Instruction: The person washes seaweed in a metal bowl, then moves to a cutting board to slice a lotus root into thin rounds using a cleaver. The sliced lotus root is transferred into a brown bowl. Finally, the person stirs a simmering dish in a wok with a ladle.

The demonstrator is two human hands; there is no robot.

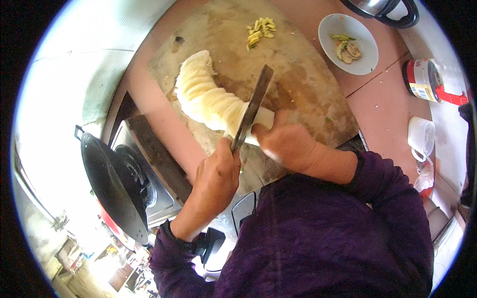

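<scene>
My left hand (218, 175) grips the handle end of a kitchen knife (253, 104), whose blade is seen nearly edge-on and points up and away. The blade stands across a peeled white vegetable, likely a radish. Its thin slices (210, 98) lie overlapped in a curved row to the left of the blade. My right hand (287, 143) holds the uncut end (264, 118) just right of the knife, fingers partly hidden. All of this is over a stained, worn cutting board (298, 74). Small yellow-green cut pieces (261, 30) lie at the board's far side.
A white plate (363, 37) with food pieces stands right of the board on pinkish tiles (387, 100). Beyond are a metal pot (372, 6), a labelled jar (421, 80) and a white plastic container (421, 134). At left, a dark wok (108, 186) tilts beside a gas stove (158, 193).
</scene>
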